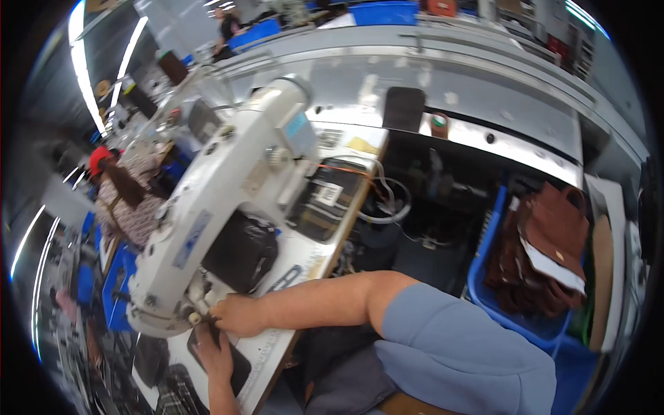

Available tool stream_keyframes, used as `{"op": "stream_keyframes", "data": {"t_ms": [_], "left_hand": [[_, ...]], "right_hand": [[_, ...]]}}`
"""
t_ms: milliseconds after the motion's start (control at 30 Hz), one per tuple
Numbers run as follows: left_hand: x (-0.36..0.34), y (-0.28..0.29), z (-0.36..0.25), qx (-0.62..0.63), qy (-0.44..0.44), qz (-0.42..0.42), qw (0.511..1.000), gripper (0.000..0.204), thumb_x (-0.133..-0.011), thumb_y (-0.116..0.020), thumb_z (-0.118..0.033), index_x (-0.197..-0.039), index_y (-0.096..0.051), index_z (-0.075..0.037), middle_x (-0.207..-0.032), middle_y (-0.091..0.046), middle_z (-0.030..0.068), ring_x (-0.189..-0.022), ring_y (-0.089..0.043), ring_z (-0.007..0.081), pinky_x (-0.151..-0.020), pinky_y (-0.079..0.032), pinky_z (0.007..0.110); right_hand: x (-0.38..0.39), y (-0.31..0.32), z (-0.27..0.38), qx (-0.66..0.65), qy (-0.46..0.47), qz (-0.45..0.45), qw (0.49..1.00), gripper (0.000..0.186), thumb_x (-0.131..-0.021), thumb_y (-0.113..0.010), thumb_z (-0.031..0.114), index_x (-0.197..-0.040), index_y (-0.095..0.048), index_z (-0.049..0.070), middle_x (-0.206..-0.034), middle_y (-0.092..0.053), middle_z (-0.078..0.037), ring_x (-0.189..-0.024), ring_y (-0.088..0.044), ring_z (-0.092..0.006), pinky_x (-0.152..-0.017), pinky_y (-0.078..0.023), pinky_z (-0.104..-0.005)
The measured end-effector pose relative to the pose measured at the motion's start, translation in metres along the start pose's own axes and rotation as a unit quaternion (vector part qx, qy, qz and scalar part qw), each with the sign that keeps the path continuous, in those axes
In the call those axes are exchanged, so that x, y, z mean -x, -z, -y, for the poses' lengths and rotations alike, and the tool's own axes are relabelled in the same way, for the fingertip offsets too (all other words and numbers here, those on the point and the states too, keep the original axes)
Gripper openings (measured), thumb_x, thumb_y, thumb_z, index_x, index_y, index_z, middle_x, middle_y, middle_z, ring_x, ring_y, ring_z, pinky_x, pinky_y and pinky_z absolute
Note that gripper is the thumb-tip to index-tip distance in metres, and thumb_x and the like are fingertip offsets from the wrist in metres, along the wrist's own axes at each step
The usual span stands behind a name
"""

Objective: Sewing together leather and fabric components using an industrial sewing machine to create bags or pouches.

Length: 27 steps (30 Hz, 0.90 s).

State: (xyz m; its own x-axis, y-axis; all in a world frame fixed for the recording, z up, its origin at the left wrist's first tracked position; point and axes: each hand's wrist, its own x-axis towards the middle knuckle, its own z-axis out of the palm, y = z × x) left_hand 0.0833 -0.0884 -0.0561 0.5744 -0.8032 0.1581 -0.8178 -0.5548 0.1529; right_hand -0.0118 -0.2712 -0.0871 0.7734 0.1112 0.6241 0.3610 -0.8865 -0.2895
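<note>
A white industrial sewing machine (221, 173) slants across the left half of the view. At its needle end my left hand (214, 356) lies with fingers stretched over a dark flat piece (241, 370) on the white machine table. My right hand (238, 315) reaches in from the right, close to the needle area. Its fingertips are partly hidden by the machine head, so its grip does not show. Behind that hand, a black bundle of material (242, 252) sits beneath the machine arm.
To the right, a blue bin (487, 235) holds a stack of brown leather-like pieces (550, 235). A dark flat pad (404, 108) and a thread spool (439, 125) rest on the metal ledge ahead. Dark checked fabric (180, 391) lies left of my left hand. A person (131, 190) sits farther left.
</note>
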Motion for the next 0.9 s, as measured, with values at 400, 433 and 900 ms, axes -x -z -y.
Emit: {"op": "stream_keyframes", "data": {"t_ms": [400, 433, 900], "left_hand": [[0.022, 0.031, 0.013, -0.009, -0.165, -0.064, 0.984, 0.066, -0.103, -0.054, -0.047, -0.137, -0.055, 0.009, -0.137, -0.058, 0.0297, -0.127, -0.055, 0.0428, -0.109, -0.043, 0.045], [0.021, 0.029, -0.010, 0.013, -0.187, -0.051, 0.981, 0.065, -0.103, -0.054, -0.048, -0.136, -0.056, 0.008, -0.138, -0.057, 0.0292, -0.127, -0.055, 0.0425, -0.109, -0.043, 0.045], [0.052, 0.066, -0.023, 0.052, -0.200, 0.061, 0.977, 0.063, -0.109, -0.041, -0.042, -0.156, -0.033, -0.001, -0.156, -0.037, 0.0292, -0.143, -0.039, 0.0438, -0.116, -0.034, 0.046]], "right_hand": [[-0.039, -0.043, -0.023, 0.114, 0.012, 0.138, 0.984, 0.041, -0.083, -0.060, 0.038, -0.105, -0.074, 0.007, -0.109, -0.069, -0.013, -0.100, -0.068, -0.0321, -0.082, -0.054, -0.0508], [-0.020, -0.049, -0.034, 0.171, 0.000, 0.120, 0.978, 0.041, -0.086, -0.057, 0.040, -0.107, -0.074, 0.010, -0.114, -0.068, -0.012, -0.103, -0.068, -0.0334, -0.083, -0.054, -0.0513], [0.042, 0.038, 0.069, 0.185, -0.098, 0.183, 0.961, 0.050, -0.104, -0.042, 0.043, -0.143, -0.054, 0.013, -0.148, -0.054, -0.006, -0.135, -0.049, -0.0305, -0.104, -0.045, -0.0547]]}}
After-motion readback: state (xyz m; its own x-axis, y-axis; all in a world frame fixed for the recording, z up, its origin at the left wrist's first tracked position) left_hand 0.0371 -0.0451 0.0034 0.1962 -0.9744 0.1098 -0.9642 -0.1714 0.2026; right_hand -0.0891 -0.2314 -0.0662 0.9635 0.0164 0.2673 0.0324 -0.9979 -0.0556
